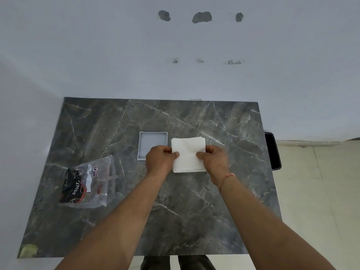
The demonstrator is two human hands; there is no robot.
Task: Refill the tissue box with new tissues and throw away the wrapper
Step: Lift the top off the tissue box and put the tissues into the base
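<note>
Here, seen from above, both hands grip a white stack of tissues (pixel 188 154) on a dark marbled counter (pixel 194 221): the left hand (pixel 160 158) pinches its left edge, the right hand (pixel 213 157) its right edge. Just left of the stack sits the open, empty tissue box (pixel 153 140). The clear plastic wrapper (pixel 86 183) lies flat, well apart, toward the counter's left side.

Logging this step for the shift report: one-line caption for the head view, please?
Both hands, left hand and right hand, grip the tissue stack beside the open tissue box; wrapper lies aside.
</note>
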